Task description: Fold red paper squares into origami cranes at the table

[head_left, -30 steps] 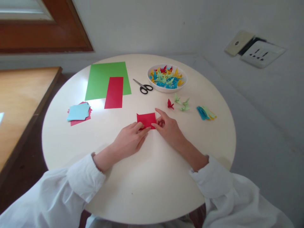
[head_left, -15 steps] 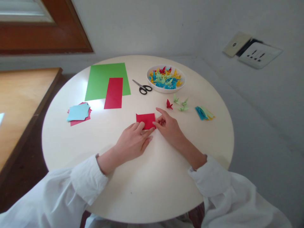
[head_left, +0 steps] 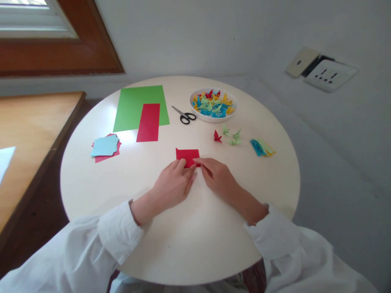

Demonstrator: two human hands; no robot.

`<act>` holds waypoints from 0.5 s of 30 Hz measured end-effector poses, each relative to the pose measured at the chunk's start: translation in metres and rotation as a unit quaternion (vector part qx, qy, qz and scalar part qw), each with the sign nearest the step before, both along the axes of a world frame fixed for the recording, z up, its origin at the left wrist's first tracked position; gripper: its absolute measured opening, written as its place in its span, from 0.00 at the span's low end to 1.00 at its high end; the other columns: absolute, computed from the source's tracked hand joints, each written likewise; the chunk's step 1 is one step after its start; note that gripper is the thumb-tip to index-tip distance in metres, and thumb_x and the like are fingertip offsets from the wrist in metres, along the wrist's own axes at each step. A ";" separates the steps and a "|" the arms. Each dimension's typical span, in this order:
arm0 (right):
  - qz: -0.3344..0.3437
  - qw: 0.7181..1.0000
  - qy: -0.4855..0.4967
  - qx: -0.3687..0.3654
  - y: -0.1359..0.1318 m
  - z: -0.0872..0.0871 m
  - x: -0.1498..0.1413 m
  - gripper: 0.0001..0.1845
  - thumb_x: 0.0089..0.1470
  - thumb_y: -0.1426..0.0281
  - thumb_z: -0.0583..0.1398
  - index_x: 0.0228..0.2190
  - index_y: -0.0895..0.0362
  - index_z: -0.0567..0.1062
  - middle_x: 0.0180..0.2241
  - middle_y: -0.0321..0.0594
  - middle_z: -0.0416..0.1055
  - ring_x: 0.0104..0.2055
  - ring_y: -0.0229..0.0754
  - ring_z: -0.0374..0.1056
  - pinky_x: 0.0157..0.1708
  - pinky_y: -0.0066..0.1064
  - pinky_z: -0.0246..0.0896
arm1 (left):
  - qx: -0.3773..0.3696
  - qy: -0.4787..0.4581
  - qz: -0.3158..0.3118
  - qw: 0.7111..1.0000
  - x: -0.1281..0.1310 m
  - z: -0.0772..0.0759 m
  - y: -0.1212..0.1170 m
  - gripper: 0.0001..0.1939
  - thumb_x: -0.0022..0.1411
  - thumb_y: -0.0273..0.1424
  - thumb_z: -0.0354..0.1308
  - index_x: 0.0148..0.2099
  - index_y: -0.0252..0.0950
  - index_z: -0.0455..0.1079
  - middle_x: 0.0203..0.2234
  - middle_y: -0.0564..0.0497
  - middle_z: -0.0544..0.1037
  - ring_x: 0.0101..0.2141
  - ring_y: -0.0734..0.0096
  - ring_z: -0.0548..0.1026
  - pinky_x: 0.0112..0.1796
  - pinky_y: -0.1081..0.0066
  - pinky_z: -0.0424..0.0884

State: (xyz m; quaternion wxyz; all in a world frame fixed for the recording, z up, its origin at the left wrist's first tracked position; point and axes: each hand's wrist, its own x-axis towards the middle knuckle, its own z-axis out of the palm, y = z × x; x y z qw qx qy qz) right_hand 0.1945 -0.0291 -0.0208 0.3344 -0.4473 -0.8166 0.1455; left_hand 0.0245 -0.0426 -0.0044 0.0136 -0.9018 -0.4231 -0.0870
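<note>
A small folded red paper (head_left: 187, 156) lies flat near the middle of the round white table (head_left: 171, 240). My left hand (head_left: 172, 184) rests on its near edge, fingers pressed down on the paper. My right hand (head_left: 215, 176) meets it from the right, with fingertips pinching the paper's near right corner. Both hands press the paper against the table top.
Behind the paper lie a green sheet (head_left: 140, 106) with a red strip (head_left: 148, 122) on it, black scissors (head_left: 184, 115) and a white bowl (head_left: 214, 105) of folded paper shapes. Loose folded shapes (head_left: 227, 136) and a blue-yellow bundle (head_left: 262, 147) sit right. Blue and red squares (head_left: 105, 146) lie left.
My right hand's raised forefinger has come down and its fingertips have slid left along the paper's near edge. My left hand has barely shifted. The view moved slightly.
</note>
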 end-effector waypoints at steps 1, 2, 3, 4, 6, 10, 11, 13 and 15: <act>0.002 1.000 -0.025 -0.001 -0.002 -0.001 0.001 0.17 0.52 0.80 0.49 0.41 0.60 0.71 0.38 0.46 0.75 0.40 0.42 0.70 0.43 0.36 0.65 | 0.000 -0.003 0.002 1.000 -0.001 0.000 0.000 0.20 0.66 0.32 0.37 0.48 0.30 0.68 0.33 0.42 0.69 0.35 0.63 0.68 0.37 0.63 0.68; 0.004 0.999 -0.048 -0.001 -0.004 -0.001 0.001 0.18 0.52 0.81 0.49 0.41 0.61 0.71 0.38 0.47 0.75 0.40 0.43 0.70 0.42 0.37 0.66 | 0.000 -0.007 0.001 1.000 -0.003 0.000 0.000 0.20 0.66 0.32 0.37 0.46 0.30 0.68 0.33 0.42 0.70 0.34 0.63 0.69 0.37 0.63 0.68; 0.003 0.998 -0.069 -0.001 -0.006 -0.001 0.001 0.19 0.51 0.82 0.48 0.42 0.61 0.72 0.38 0.47 0.75 0.40 0.44 0.70 0.42 0.38 0.66 | 0.001 -0.010 -0.002 1.000 -0.004 -0.001 0.000 0.19 0.66 0.31 0.38 0.44 0.30 0.69 0.34 0.42 0.70 0.35 0.63 0.69 0.37 0.62 0.69; 0.004 0.996 -0.087 0.001 -0.007 -0.001 0.001 0.19 0.51 0.82 0.48 0.42 0.61 0.72 0.38 0.47 0.75 0.41 0.45 0.70 0.42 0.39 0.66 | 0.003 -0.014 -0.007 1.000 -0.006 -0.001 0.000 0.18 0.65 0.30 0.38 0.42 0.30 0.69 0.34 0.41 0.71 0.36 0.62 0.70 0.38 0.62 0.69; 0.009 0.993 -0.114 0.008 -0.008 0.000 0.001 0.20 0.51 0.82 0.49 0.43 0.61 0.72 0.40 0.48 0.75 0.41 0.46 0.70 0.42 0.39 0.66 | 0.008 -0.025 -0.018 1.000 -0.011 -0.002 0.000 0.17 0.65 0.28 0.39 0.40 0.30 0.69 0.37 0.41 0.72 0.38 0.62 0.71 0.40 0.62 0.70; 0.019 0.990 -0.139 0.031 -0.009 -0.001 0.002 0.20 0.52 0.82 0.49 0.43 0.59 0.72 0.42 0.47 0.74 0.41 0.44 0.70 0.42 0.38 0.65 | 0.016 -0.060 -0.016 0.998 -0.024 -0.005 -0.001 0.16 0.64 0.27 0.41 0.41 0.27 0.69 0.43 0.38 0.73 0.45 0.61 0.71 0.48 0.61 0.68; 0.021 0.989 -0.143 0.038 -0.009 -0.001 0.002 0.20 0.52 0.82 0.49 0.43 0.59 0.72 0.42 0.46 0.74 0.42 0.44 0.70 0.42 0.38 0.65 | 0.021 -0.063 -0.019 0.998 -0.028 -0.006 -0.001 0.16 0.64 0.28 0.41 0.42 0.27 0.69 0.44 0.38 0.73 0.46 0.61 0.70 0.51 0.59 0.66; 0.027 0.986 -0.154 0.057 -0.009 -0.002 0.001 0.19 0.53 0.81 0.50 0.43 0.58 0.72 0.43 0.46 0.74 0.42 0.43 0.69 0.42 0.37 0.64 | 0.033 -0.064 -0.017 0.997 -0.033 -0.008 -0.003 0.17 0.64 0.28 0.41 0.43 0.26 0.69 0.46 0.38 0.73 0.49 0.60 0.70 0.54 0.56 0.62; 0.028 0.981 -0.175 0.075 -0.008 -0.001 -0.001 0.17 0.54 0.78 0.51 0.44 0.58 0.72 0.42 0.46 0.73 0.41 0.43 0.68 0.41 0.36 0.62 | 0.046 -0.068 -0.014 0.997 -0.037 -0.010 -0.004 0.16 0.64 0.28 0.42 0.44 0.28 0.69 0.47 0.40 0.74 0.49 0.60 0.70 0.54 0.56 0.62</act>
